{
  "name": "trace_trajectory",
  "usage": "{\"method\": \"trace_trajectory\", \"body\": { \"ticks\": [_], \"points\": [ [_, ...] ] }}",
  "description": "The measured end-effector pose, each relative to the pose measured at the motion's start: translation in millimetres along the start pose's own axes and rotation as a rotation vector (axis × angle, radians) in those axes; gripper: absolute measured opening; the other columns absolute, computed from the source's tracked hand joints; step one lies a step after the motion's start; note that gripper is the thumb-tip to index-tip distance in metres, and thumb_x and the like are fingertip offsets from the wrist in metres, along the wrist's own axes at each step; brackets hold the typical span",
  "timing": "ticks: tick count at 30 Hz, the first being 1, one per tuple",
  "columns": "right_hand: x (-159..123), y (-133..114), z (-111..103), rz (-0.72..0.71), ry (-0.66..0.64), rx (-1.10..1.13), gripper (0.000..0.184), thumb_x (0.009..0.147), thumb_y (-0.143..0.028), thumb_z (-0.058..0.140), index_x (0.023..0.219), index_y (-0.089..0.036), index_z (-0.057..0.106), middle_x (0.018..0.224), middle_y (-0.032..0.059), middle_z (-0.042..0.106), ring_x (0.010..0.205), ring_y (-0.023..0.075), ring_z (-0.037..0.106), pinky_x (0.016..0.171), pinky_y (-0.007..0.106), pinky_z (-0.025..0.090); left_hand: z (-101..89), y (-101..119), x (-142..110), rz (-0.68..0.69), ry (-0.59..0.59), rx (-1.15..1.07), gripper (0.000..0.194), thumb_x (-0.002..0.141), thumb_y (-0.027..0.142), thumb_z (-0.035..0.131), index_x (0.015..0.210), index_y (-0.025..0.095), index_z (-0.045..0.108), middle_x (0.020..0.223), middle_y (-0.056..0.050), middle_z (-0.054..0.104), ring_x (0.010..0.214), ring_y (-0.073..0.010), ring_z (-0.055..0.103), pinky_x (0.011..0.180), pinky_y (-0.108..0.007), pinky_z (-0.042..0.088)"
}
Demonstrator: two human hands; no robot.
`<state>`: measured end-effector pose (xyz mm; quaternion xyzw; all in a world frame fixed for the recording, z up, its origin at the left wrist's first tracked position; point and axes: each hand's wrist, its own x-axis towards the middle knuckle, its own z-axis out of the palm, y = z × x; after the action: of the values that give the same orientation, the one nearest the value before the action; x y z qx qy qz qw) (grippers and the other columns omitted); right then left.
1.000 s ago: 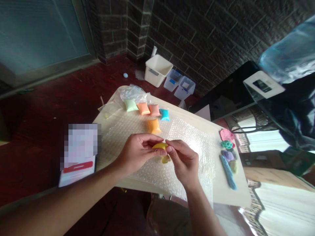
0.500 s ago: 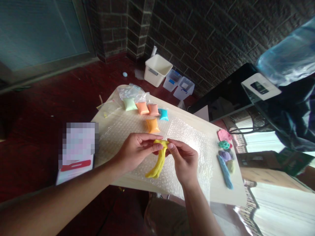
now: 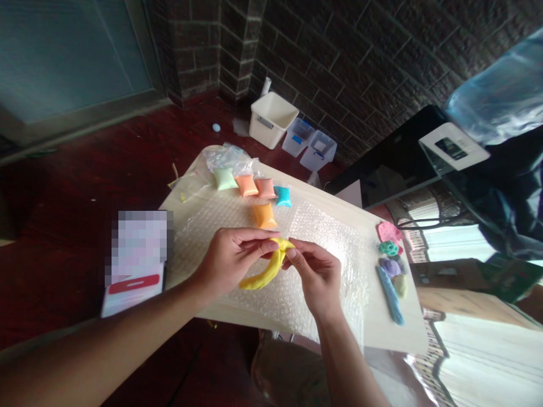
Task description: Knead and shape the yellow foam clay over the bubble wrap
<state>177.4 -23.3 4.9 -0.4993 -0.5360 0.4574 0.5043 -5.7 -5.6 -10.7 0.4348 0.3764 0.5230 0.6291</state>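
Note:
A curved strip of yellow clay point(image 3: 263, 273) hangs between my two hands above a sheet of bubble wrap point(image 3: 305, 237) on a pale board point(image 3: 394, 333). My left hand point(image 3: 231, 257) pinches its upper end with thumb and fingers. Right beside it, my right hand point(image 3: 314, 274) pinches the same top end from the other side. The strip's lower end droops to the left, under my left hand. An orange clay packet point(image 3: 264, 215) lies just beyond my hands.
A row of green, orange, pink and blue clay packets point(image 3: 250, 186) sits at the board's far edge by clear plastic bags point(image 3: 229, 158). Shaped clay pieces point(image 3: 392, 265) lie along the right edge. A phone point(image 3: 133, 285) rests left. White bins point(image 3: 271, 118) stand on the floor.
The yellow clay went from a small lump between my fingers to a long hanging strip. Its lower end has now swung left under my left hand.

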Motion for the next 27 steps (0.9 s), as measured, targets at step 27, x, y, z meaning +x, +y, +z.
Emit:
{"method": "trace_trajectory", "body": {
  "ticks": [27],
  "points": [
    [15.0,18.7,-13.8,0.175,0.293,0.317,0.013,0.09,-0.034,0.073,0.084,-0.022,0.071,0.074,0.0003,0.068,0.064,0.0151,0.064,0.061,0.028,0.056,-0.6,-13.3,6.9,-0.134,-0.1,0.012,0.034,0.086,0.038,0.083,0.112,0.017,0.077,0.111,-0.011,0.079,0.093,-0.0213,0.076,0.081,-0.032,0.061]
  ]
}}
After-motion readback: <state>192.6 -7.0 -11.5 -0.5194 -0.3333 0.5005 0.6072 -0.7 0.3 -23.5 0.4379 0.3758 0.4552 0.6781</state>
